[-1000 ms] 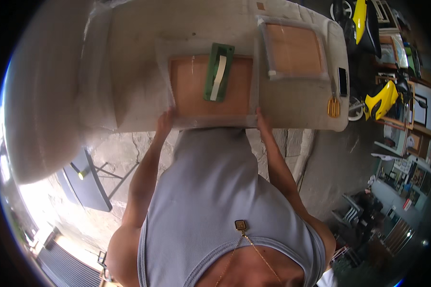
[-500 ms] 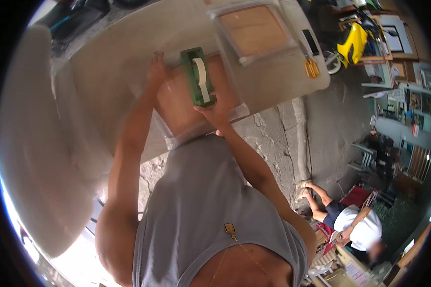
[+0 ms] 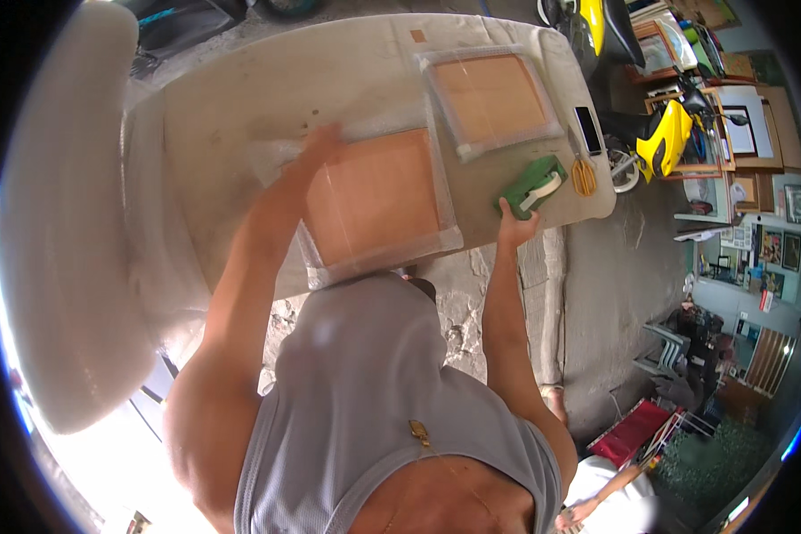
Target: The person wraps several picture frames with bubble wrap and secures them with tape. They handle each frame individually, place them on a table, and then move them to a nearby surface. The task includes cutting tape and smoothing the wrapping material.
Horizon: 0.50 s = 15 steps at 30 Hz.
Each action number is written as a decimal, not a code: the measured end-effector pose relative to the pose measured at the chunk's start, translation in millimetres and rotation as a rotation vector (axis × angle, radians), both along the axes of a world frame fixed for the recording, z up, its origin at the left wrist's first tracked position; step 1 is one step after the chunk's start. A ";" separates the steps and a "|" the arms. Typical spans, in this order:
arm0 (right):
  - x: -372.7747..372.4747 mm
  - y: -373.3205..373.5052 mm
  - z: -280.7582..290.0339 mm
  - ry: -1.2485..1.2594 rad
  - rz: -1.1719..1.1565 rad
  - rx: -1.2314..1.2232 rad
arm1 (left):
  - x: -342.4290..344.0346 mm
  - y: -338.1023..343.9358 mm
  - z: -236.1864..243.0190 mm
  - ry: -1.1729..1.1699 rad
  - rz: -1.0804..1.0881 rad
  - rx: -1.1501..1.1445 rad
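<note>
My right hand (image 3: pixel 517 228) grips the near end of a green tape dispenser (image 3: pixel 513 198), which holds a roll of pale tape, at the right part of the table. On the table before me lies a flat brown panel (image 3: pixel 378 198) wrapped in clear bubble wrap (image 3: pixel 443 209). Over its far left corner is my left hand (image 3: pixel 322 147), its fingers smeared by motion. A second wrapped brown panel (image 3: pixel 494 96) lies farther back, to the right.
Yellow-handled scissors (image 3: pixel 584 177) and a phone (image 3: pixel 588 131) lie by the right edge of the table (image 3: pixel 214 133). A large whitish roll (image 3: pixel 80 240) stands at left. Beyond the table are a yellow motorcycle (image 3: pixel 665 142), a red folding chair (image 3: pixel 630 432) and a person in white (image 3: pixel 610 489).
My right hand has carried the tape dispenser from over the near panel to the right, beside the scissors. My left hand has shifted slightly right. The seated person now shows lower in view.
</note>
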State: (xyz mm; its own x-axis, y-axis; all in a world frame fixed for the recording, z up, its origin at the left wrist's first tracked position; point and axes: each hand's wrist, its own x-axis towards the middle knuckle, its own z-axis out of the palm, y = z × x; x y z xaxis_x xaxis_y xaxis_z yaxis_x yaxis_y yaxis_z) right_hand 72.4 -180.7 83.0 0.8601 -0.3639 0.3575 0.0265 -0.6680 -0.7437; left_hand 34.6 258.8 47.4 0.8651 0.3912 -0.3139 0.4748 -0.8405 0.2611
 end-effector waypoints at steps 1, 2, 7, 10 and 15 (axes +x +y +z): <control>-0.7 -2.8 -12.7 -0.055 0.050 0.108 | -7.5 -7.8 10.2 -0.056 0.022 0.025; -7.9 -4.8 -23.7 -0.098 0.101 0.212 | -18.1 -17.1 13.0 -0.102 0.045 0.047; -102.4 11.7 -29.1 0.425 0.249 0.543 | -27.8 -17.3 21.2 -0.110 0.110 -0.060; -152.0 49.9 -18.9 1.295 0.560 0.916 | -39.0 -5.0 8.6 -0.189 0.047 0.084; -147.9 88.0 -8.6 1.370 0.490 0.938 | -66.9 -33.1 57.7 -0.313 0.178 0.170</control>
